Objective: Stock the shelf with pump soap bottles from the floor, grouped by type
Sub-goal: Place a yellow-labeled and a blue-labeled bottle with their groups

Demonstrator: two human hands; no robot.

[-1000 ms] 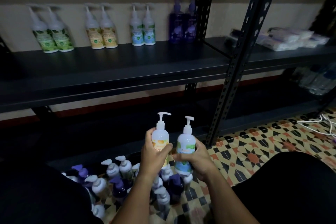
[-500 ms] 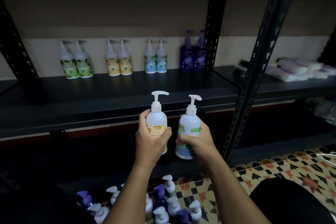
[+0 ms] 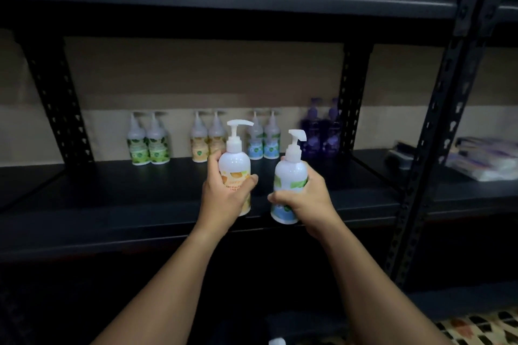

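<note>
While both arms reach up from the bottom of the frame, the left hand wraps an orange-label bottle and the right hand clasps a blue-label bottle, both at centre, over the shelf front edge. Placing seems next: each wants setting before its matching pair, the orange pair and blue pair, along the back.

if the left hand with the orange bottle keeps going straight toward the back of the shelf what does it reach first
Probably the orange-label pair at the back: the left hand lines up with it, and the shelf between looks free, though depth is unclear.
</note>
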